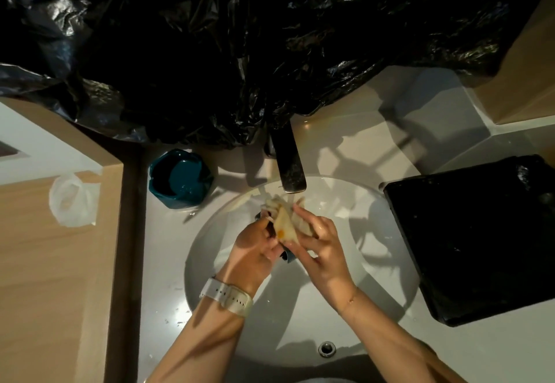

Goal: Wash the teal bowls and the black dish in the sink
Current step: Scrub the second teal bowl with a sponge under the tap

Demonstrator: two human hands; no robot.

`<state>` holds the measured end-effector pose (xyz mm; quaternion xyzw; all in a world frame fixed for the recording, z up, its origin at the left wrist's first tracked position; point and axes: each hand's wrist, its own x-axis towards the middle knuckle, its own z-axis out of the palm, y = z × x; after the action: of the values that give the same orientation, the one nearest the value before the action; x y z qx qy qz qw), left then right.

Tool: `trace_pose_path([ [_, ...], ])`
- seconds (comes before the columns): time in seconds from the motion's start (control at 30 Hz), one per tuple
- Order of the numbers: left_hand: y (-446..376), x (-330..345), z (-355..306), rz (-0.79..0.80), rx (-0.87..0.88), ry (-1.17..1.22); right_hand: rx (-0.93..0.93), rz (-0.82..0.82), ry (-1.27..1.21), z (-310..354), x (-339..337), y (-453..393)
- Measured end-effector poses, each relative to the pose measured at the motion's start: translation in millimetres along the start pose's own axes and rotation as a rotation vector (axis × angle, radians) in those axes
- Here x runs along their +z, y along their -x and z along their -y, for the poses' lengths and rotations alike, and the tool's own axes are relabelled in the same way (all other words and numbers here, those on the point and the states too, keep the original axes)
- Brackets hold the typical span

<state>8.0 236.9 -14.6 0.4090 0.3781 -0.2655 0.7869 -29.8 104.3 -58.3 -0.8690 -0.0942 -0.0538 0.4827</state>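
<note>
Over the white sink [210,250], under the faucet [289,169], my left hand [255,244] grips a small teal bowl [289,258]. Only slivers of it show between my hands. My right hand [322,244] holds a pale wet cloth [286,220] with an orange stain against that bowl. Water runs from the faucet onto the cloth. A second teal bowl [180,181] stands upright on the counter left of the faucet. The black dish [468,241] lies flat on the counter to the right of the sink, speckled with drops.
A crumpled black plastic sheet [240,52] covers the wall behind the faucet. A white plastic bag [72,199] hangs on the wooden panel at the left. The overflow hole [326,348] sits at the sink's near rim. A wooden box [522,61] stands at the right rear.
</note>
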Motion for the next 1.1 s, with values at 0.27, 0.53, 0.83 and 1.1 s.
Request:
trace_pose_path([
  [0.27, 5, -1, 9, -0.059, 0.05, 0.005, 0.151, 0.13, -0.163, 0, 1, 13],
  [0.53, 8, 4, -2, -0.069, 0.081, 0.213, 0.459, -0.126, -0.516, 16, 8, 34],
  [0.83, 2, -4, 1, 0.029, 0.063, 0.144, 0.696, -0.17, -0.91, 22, 1, -20],
  [1.1, -7, -13, -9, -0.047, 0.159, -0.206, 0.75, -0.113, -0.883, 26, 12, -21],
])
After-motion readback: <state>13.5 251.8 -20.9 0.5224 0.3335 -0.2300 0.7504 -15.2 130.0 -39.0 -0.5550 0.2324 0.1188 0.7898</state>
